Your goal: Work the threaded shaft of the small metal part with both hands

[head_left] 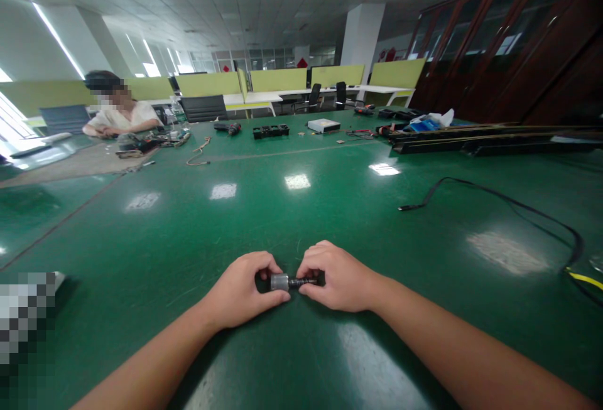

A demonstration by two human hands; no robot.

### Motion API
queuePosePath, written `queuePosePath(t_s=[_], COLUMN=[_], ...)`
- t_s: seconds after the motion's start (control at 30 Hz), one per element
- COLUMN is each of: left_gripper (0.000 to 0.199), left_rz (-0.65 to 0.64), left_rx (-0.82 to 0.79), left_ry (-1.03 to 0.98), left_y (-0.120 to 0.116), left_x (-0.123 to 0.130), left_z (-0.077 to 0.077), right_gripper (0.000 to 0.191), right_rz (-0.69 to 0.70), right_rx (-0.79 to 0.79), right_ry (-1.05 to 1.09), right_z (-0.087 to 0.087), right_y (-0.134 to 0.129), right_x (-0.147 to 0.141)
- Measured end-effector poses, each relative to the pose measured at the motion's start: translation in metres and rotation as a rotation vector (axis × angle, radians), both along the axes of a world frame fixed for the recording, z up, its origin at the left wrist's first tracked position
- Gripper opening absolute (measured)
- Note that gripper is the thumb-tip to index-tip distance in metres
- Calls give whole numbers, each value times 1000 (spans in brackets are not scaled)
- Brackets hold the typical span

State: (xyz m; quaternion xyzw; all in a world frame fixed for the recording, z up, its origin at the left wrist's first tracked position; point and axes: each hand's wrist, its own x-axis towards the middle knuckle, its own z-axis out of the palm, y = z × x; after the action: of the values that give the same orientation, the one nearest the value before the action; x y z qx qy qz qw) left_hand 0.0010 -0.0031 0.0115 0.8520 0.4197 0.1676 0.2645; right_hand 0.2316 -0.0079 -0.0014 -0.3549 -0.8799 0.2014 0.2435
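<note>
Low in the middle of the head view, a silver metal cylinder [279, 282] lies sideways with a dark ridged shaft [301, 282] at its right end. My left hand [247, 287] has its thumb and fingers closed round the cylinder. The shaft is pinched between the thumb and fingers of my right hand [332, 278]. Cylinder and shaft are in line and meet between the two hands; whether they are one piece I cannot tell. Both hands are low over the green table [264, 221].
Across the table are a power drill [228, 128], a black part [271, 132], a white box [323, 125] and long black bars [433, 140]. A black cable [509, 196] curves at the right. A person [123, 115] sits at the far left.
</note>
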Motion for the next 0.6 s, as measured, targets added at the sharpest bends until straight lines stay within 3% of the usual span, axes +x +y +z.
queuePosePath(t_s=[0.6], left_gripper=[21], left_rz=[0], left_rx=[9], left_ry=[-9], left_y=[1], left_x=[0], left_z=[-3], right_gripper=[7], right_rz=[-11], right_rx=[-24], right_ry=[-33], right_z=[2], right_y=[3], right_x=[12])
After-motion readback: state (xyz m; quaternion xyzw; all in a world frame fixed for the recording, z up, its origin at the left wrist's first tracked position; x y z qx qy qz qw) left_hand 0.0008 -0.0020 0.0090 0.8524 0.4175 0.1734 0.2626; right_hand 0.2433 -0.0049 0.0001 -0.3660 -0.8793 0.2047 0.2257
